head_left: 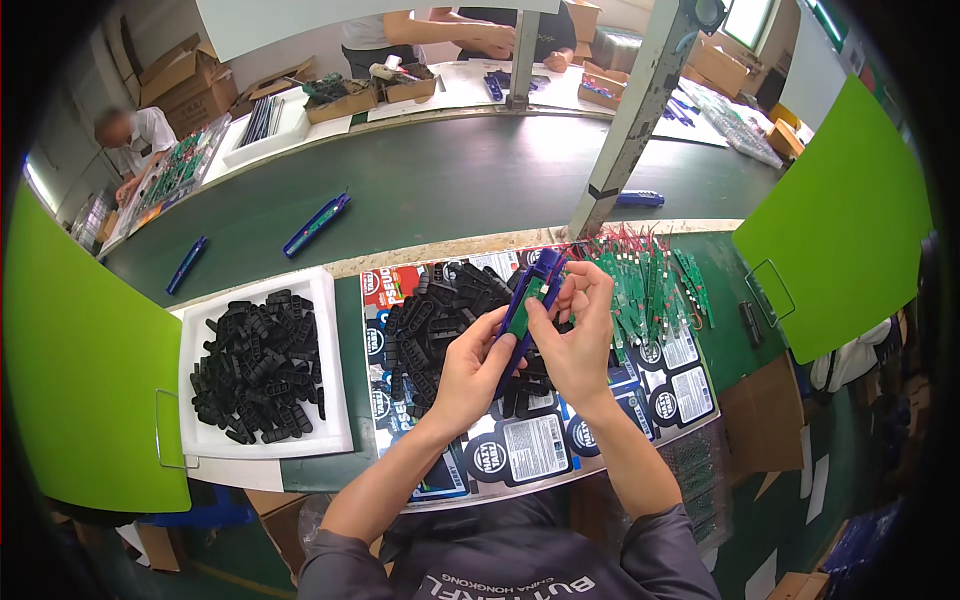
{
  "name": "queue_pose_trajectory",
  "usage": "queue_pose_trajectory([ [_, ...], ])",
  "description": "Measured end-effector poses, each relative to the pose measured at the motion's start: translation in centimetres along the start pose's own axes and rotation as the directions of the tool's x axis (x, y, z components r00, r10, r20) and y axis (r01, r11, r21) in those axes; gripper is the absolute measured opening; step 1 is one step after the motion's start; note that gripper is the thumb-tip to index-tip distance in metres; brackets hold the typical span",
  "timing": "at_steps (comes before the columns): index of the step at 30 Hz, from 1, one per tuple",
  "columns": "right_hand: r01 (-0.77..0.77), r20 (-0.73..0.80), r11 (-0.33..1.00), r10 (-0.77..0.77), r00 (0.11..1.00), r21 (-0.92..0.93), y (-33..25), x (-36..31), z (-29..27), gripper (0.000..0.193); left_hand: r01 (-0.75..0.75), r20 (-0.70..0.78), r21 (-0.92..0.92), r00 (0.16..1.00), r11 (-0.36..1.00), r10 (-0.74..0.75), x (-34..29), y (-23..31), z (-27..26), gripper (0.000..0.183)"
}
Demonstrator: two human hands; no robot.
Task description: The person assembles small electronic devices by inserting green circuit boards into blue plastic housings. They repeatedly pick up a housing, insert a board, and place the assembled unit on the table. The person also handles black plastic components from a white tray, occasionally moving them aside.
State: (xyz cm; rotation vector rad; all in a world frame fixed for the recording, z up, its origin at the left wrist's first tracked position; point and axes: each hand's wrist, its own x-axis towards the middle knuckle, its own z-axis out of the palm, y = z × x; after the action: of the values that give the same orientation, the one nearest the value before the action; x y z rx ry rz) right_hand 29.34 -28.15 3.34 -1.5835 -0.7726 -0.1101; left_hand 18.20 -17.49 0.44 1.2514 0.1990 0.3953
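Observation:
A long blue plastic housing (509, 366) is tilted in front of me above the worktop. My left hand (470, 368) is closed around its lower part, thumb along the side. A narrow green circuit board (519, 318) lies in the housing. The thumb of my right hand (575, 335) presses on this board, while its curled fingers are close to the housing's upper end, near thin red wires. Beneath and beside my hands, black plastic parts (420, 335) lie in a loose pile. To the right are many green circuit boards (650, 295) with red wires.
A white tray (337, 400) full of black parts stands at the left. Beyond the worktop runs a dark green conveyor belt (420, 185) carrying several blue housings (317, 225). A metal post (630, 115) rises at its near edge. Green panels (845, 220) flank both sides. People work across the belt.

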Motion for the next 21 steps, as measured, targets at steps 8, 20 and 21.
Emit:
queue_pose_trajectory([
  [8,-0.098,0.037,0.988,0.095,0.995,0.118,-0.7,0.4,0.1,0.06,-0.017,-0.03,0.076,0.999,0.997,0.019,-0.2,0.4,0.0,0.042],
  [20,-0.026,0.084,0.997,0.032,0.996,-0.078,2.3,2.0,-2.6,0.027,-0.08,-0.206,0.169,0.972,0.982,0.115,2.9,2.4,-3.6,0.039],
  [21,0.021,0.127,0.985,0.001,0.992,-0.17,3.4,2.0,-3.1,0.025,-0.094,-0.218,0.194,0.966,0.977,0.136,3.4,3.1,-4.5,0.039],
])
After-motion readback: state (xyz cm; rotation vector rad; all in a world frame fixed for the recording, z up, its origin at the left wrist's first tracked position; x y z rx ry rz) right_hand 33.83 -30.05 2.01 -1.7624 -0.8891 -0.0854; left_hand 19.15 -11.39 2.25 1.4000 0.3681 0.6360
